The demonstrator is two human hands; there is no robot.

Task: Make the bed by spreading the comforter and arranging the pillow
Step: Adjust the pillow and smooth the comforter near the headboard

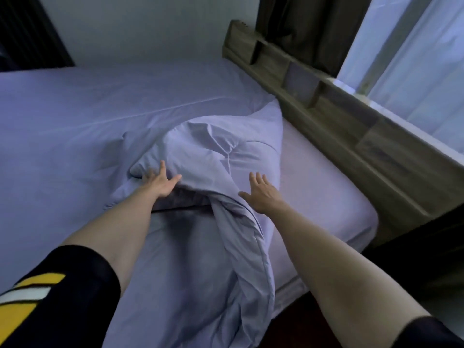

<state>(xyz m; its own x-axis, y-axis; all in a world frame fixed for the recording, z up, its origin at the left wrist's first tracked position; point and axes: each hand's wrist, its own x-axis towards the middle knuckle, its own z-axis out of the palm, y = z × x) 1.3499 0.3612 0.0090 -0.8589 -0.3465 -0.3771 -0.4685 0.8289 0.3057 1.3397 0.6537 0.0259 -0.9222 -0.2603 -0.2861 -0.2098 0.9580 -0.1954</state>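
Head view: left hand (160, 183) flat on pillow (190, 144); right hand (261, 194) spread over comforter (241, 237).

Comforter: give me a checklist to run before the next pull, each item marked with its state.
1. Comforter spread flat: not ok, bunched near the headboard.
2. Left hand on the fabric: ok, fingers straight, touching the fold.
3. Right hand gripping: not ok, open above the fabric.
4. Comforter edge on the bed: not ok, a twisted length hangs over the side.
5. Pillow located: cannot tell.
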